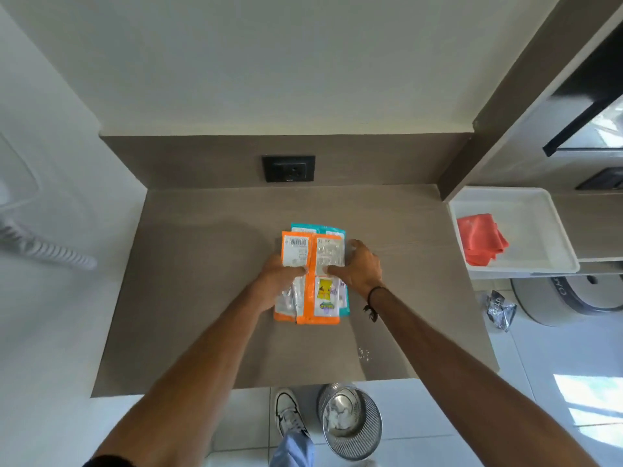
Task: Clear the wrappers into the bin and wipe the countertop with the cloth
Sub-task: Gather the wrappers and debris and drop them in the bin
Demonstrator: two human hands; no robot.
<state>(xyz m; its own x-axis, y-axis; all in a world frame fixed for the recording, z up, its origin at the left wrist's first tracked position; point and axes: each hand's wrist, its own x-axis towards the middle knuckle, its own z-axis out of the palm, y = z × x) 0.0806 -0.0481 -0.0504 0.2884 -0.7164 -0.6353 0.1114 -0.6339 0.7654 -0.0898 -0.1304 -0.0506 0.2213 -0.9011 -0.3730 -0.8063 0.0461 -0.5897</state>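
Observation:
A stack of flat wrappers [325, 299], orange on top and teal underneath, lies in the middle of the brown countertop [202, 281]. My left hand [278, 276] presses on the stack's left side, thumb on top. My right hand [360, 267] holds the stack's right edge, thumb across the top and fingers curled around the side. A red cloth [480, 239] lies folded in a white tray [539, 224] at the right. A metal mesh bin [350, 421] with crumpled paper inside stands on the floor below the counter's front edge.
A black wall socket [288, 168] sits in the backsplash. Small crumbs [364, 353] lie near the counter's front right. A crumpled silver wrapper [500, 310] lies on the floor beside a round white appliance [573, 298]. My shoe [288, 412] is left of the bin.

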